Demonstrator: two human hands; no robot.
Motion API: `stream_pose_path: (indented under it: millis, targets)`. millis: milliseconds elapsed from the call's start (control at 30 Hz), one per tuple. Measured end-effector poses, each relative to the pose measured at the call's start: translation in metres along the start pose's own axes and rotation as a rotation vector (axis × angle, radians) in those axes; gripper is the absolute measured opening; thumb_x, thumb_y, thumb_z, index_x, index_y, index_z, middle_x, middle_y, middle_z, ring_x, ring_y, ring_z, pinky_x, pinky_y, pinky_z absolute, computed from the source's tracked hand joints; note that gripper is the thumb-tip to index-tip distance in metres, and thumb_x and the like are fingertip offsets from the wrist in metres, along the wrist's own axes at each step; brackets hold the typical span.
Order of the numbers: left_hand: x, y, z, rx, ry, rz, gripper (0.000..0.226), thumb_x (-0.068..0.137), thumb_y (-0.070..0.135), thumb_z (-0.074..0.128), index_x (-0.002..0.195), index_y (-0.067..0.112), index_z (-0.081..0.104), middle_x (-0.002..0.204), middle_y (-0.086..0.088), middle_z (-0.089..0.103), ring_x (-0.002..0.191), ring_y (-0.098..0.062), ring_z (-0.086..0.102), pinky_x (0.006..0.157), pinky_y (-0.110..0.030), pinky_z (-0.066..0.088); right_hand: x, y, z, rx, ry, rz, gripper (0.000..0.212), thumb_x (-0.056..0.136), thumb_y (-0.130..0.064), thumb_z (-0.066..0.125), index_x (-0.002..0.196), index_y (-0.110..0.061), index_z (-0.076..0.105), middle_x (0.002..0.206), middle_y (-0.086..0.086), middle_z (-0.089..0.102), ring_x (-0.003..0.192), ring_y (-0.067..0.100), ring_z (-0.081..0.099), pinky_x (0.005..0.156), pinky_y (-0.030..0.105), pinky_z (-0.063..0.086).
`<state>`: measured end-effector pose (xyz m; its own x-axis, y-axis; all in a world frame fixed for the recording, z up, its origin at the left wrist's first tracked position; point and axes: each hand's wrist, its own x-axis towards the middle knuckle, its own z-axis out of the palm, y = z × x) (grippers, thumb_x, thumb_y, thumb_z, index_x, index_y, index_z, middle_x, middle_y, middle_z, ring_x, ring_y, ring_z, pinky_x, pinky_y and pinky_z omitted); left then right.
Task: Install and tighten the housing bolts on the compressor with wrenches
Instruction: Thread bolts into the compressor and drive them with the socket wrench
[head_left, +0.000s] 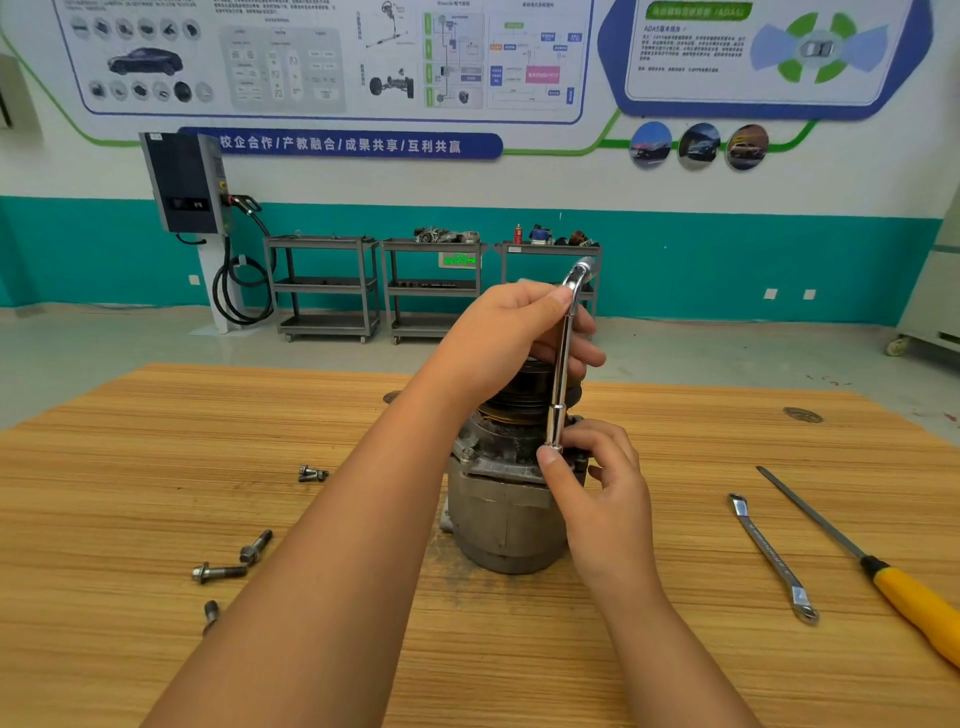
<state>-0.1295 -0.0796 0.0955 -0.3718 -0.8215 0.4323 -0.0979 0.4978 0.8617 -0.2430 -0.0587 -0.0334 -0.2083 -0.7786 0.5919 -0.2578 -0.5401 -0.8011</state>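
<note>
Head view shows the compressor standing upright on the counter, pulley end up. An L-shaped socket wrench stands almost vertical over the right side of the compressor's flange. The left hand has its grip curled round the upper shaft just under the bend. The right hand has its grip pinched on the socket end, thumb against fingers; the bolt under the socket is hidden. 1 seated bolt head shows on the flange, left of the socket.

The step looks like running a housing bolt down. It should go best with the shaft kept in line with the bolt, the right fingers holding the socket square on the head, and the left hand spinning lightly until the bolt seats. Early resistance would suggest cross-threading, so backing off beats forcing it. The compressor is unclamped and may twist or tip under real torque, so bracing its body would help. Loose bolts lie left of the compressor, so final tightening probably waits until all are started. A flat wrench lies to the compressor's right.
</note>
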Motion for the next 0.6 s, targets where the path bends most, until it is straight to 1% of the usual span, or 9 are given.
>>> stream_pose_path:
  millis: [100, 167, 267, 367, 500, 533, 600]
  targets:
    - [0.0001, -0.0013, 0.0021, 0.05, 0.018, 0.028, 0.033, 0.102, 0.03, 0.04, 0.09, 0.008, 0.062, 0.077, -0.007, 0.073, 0.065, -0.011, 0.068, 0.068, -0.016, 0.054, 0.0003, 0.0001, 0.0008, -0.014, 0.003, 0.003, 0.013, 0.083, -0.018, 0.07, 0.084, -0.027, 0.06, 0.1, -0.014, 0.056, 0.108, 0.004, 0.048, 0.086, 0.009, 0.033]
    - [0.0005, -0.0028, 0.0026, 0.077, 0.038, 0.04, 0.028, 0.1, 0.029, 0.046, 0.091, 0.009, 0.061, 0.074, -0.004, 0.073, 0.064, -0.009, 0.068, 0.065, -0.014, 0.052, 0.0005, -0.0005, 0.0012, -0.022, 0.01, 0.001, 0.017, 0.082, -0.018, 0.07, 0.083, -0.03, 0.058, 0.1, -0.015, 0.056, 0.107, 0.006, 0.048, 0.086, 0.01, 0.033]
    - [0.0009, -0.0043, 0.0018, 0.068, 0.05, 0.026, 0.02, 0.099, 0.029, 0.048, 0.095, 0.01, 0.054, 0.074, -0.004, 0.074, 0.065, -0.011, 0.069, 0.064, -0.015, 0.053, 0.0003, -0.0013, 0.0013, -0.023, 0.016, -0.001, 0.02, 0.081, -0.018, 0.072, 0.082, -0.032, 0.057, 0.099, -0.016, 0.055, 0.107, 0.005, 0.048, 0.084, 0.007, 0.032]
    - [0.001, -0.0046, 0.0015, 0.036, 0.05, 0.024, 0.018, 0.101, 0.027, 0.046, 0.093, 0.011, 0.048, 0.077, -0.006, 0.075, 0.066, -0.013, 0.07, 0.067, -0.018, 0.055, 0.0002, -0.0008, 0.0007, -0.025, 0.018, -0.003, 0.021, 0.079, -0.019, 0.073, 0.083, -0.03, 0.056, 0.098, -0.017, 0.055, 0.106, 0.003, 0.048, 0.082, 0.006, 0.032]
    - [0.0013, -0.0039, 0.0013, 0.021, 0.038, 0.025, 0.023, 0.103, 0.024, 0.04, 0.089, 0.011, 0.052, 0.075, -0.003, 0.074, 0.065, -0.013, 0.069, 0.068, -0.021, 0.056, -0.0011, -0.0011, 0.0013, 0.002, 0.003, -0.002, 0.021, 0.082, -0.017, 0.07, 0.087, -0.034, 0.059, 0.101, -0.018, 0.055, 0.108, 0.002, 0.047, 0.084, 0.005, 0.032]
    - [0.0013, -0.0033, 0.001, 0.02, 0.034, 0.028, 0.026, 0.104, 0.023, 0.038, 0.088, 0.01, 0.054, 0.074, -0.002, 0.074, 0.065, -0.012, 0.069, 0.068, -0.021, 0.056, -0.0014, -0.0012, 0.0016, 0.024, -0.003, 0.004, 0.021, 0.084, -0.016, 0.068, 0.088, -0.035, 0.06, 0.102, -0.018, 0.055, 0.109, 0.003, 0.047, 0.087, 0.006, 0.033]
    - [0.0012, -0.0022, 0.001, 0.021, 0.029, 0.027, 0.03, 0.105, 0.022, 0.035, 0.088, 0.01, 0.057, 0.076, -0.002, 0.074, 0.065, -0.012, 0.068, 0.068, -0.021, 0.057, -0.0012, -0.0012, 0.0016, 0.08, -0.008, 0.031, 0.019, 0.087, -0.015, 0.064, 0.088, -0.033, 0.063, 0.1, -0.021, 0.055, 0.109, 0.002, 0.048, 0.092, 0.015, 0.037]
